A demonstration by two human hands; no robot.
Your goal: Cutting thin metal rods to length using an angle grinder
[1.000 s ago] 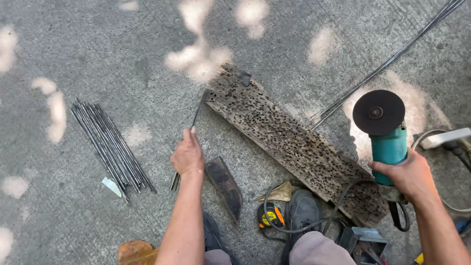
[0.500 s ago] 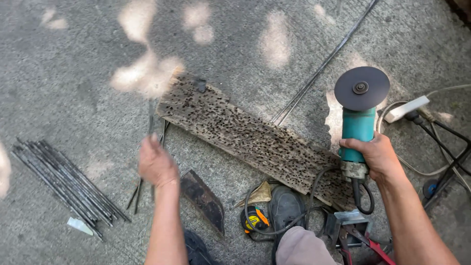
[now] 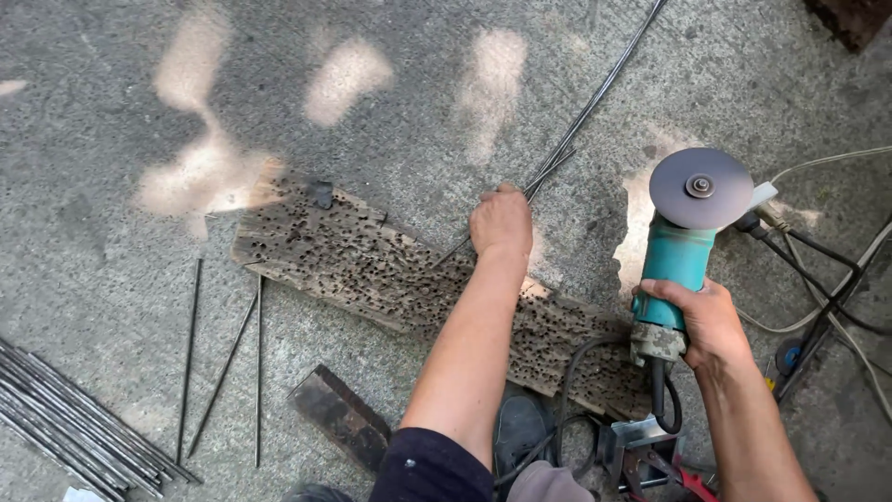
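Observation:
My right hand grips the body of a teal angle grinder, its grey disc facing up over the concrete. My left hand reaches across a pitted wooden plank and closes on a bundle of long thin steel rods that runs away to the upper right. Three short cut rods lie loose on the ground left of the plank.
A pile of cut rods lies at the lower left. A dark flat metal piece sits near my knee. Power cables and a plug trail at the right, with metal tools by my feet.
My left hand let go of the short rods at the left and crossed over the plank to the long rod bundle. The view shifted left; the grinder stayed in my right hand.

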